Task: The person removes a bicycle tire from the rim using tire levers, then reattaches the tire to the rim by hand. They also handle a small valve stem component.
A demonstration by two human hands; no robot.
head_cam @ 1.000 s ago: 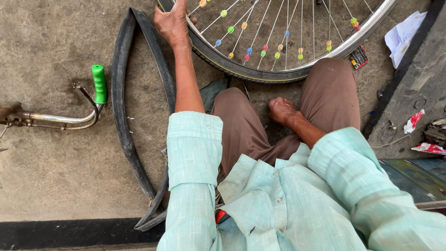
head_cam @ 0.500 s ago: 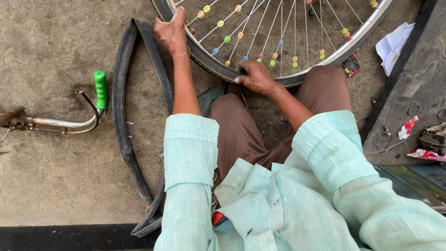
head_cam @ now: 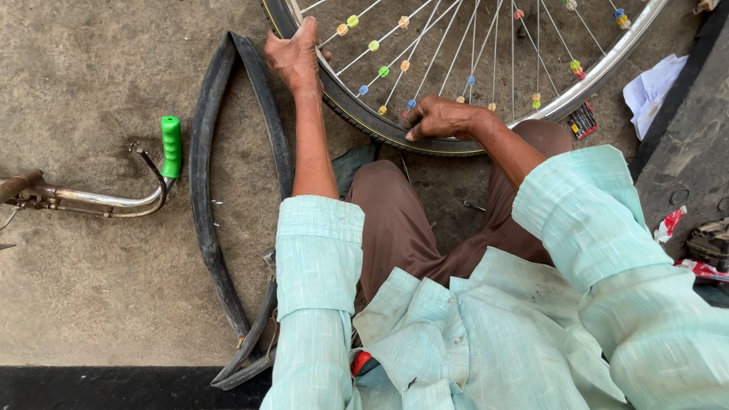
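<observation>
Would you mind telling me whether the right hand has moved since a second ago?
Yes. The right hand has gone from the person's knee up to the rim of the bicycle wheel, where its fingers now press the tyre.

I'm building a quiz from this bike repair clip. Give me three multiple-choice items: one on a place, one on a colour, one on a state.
1. Where does the loose black tyre lie?
A on the wheel
B on the ground beside the left arm
C on the lap

2. What colour is the handlebar grip?
A green
B red
C blue

3. How is the right hand placed?
A in the air
B on the knee
C on the wheel's tyre

B: it lies flat on the concrete.
A: bright green.
C: fingers press the tyre.
</observation>
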